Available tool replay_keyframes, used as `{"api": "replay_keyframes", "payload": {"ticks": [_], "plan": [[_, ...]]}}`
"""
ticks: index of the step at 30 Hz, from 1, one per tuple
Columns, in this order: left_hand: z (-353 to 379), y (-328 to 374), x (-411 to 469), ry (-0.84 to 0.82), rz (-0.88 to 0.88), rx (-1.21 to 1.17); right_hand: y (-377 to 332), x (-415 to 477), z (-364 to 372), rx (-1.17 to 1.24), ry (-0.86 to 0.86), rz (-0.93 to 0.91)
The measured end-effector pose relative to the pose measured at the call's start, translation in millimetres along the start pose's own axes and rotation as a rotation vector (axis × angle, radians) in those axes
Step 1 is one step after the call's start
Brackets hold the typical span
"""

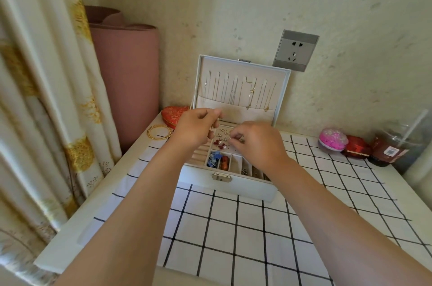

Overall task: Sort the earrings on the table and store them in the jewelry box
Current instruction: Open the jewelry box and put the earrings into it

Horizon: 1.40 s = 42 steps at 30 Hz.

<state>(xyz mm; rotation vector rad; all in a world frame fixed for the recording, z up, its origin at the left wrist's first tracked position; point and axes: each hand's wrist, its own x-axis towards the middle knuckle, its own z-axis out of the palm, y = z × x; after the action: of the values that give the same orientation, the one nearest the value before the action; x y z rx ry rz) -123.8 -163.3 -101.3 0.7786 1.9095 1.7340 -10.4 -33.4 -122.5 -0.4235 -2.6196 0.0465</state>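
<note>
We see a white table (112, 194) in a corner, cream wall behind, a black-grid cloth (257, 227) over most of the top. The jewelry box (224, 186) sits on the cloth toward the back, lid up against the wall, thin chains hanging inside the lid. Both hands are over the box tray. Our left hand (195, 126) is above the box's back-left part, fingers curled together, thumb and forefinger pinching something thin; too small to tell what. Our right hand (256, 143) is over the box's middle-right, fingertips pressed together just above the small earrings (222, 139) on the tray pad; contact unclear. The box's front row of compartments holds blue and red pieces on the left.

Left of the box: gold bangles (160, 132) and a red heart-shaped case (173, 114), near the table's edge. Well right of the box: a pink round case (333, 139), a red case (357, 146), a drink cup (392, 147). In front of the box the cloth lies bare.
</note>
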Motion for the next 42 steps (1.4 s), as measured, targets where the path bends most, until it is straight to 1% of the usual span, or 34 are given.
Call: {"api": "replay_keyframes", "payload": {"ticks": [3, 9, 11, 14, 17, 21, 26, 29, 30, 31, 34, 37, 39, 42], "plan": [[-0.2, 0.5, -1.0, -0.027, -0.029, 0.011, -0.8, 0.5, -1.3, -0.002, -0.019, -0.015], [-1.6, -0.5, -1.6, -0.08, -0.009, 0.031, 1.5, 0.8, -2.4, 0.059, -0.093, -0.061], [-1.3, -0.4, -1.5, -0.069, -0.004, 0.015, 4.4, 1.8, -2.8, 0.123, -0.119, -0.026], [-0.5, -0.5, -1.2, -0.041, -0.009, 0.006, 7.7, 4.5, -5.7, 0.322, -0.149, 0.119], [1.7, -0.6, -2.4, -0.033, -0.007, 0.008, 7.6, 6.3, -13.5, 0.556, -0.079, 0.223], [8.0, 2.5, -8.3, -0.059, -0.005, -0.035, 4.2, 5.0, -26.0, 0.772, -0.028, 0.225], [12.9, 5.2, -14.1, -0.066, -0.04, -0.05, 0.7, -2.0, -30.9, 0.872, 0.045, 0.253], [11.9, 4.4, -15.3, -0.096, -0.026, -0.032, 3.4, -6.6, -30.2, 0.918, 0.092, 0.253], [11.7, 3.2, -15.8, -0.105, -0.001, -0.004, 5.5, -8.2, -28.1, 0.901, 0.097, 0.262], [10.9, 0.1, -14.5, -0.101, 0.045, 0.079, 7.5, -10.1, -25.5, 0.857, 0.088, 0.274], [8.5, -11.5, -10.8, -0.055, 0.189, 0.516, 12.0, -15.7, -13.6, 0.564, -0.008, 0.283], [6.1, -19.3, -9.9, -0.061, 0.257, 0.777, 9.8, -19.3, -7.6, 0.357, -0.086, 0.258], [5.4, -21.2, -9.3, -0.104, 0.304, 0.853, 7.0, -18.7, -7.1, 0.263, -0.094, 0.229], [5.2, -23.0, -8.2, -0.147, 0.308, 0.858, 3.7, -16.5, -7.6, 0.165, -0.076, 0.182]]}}
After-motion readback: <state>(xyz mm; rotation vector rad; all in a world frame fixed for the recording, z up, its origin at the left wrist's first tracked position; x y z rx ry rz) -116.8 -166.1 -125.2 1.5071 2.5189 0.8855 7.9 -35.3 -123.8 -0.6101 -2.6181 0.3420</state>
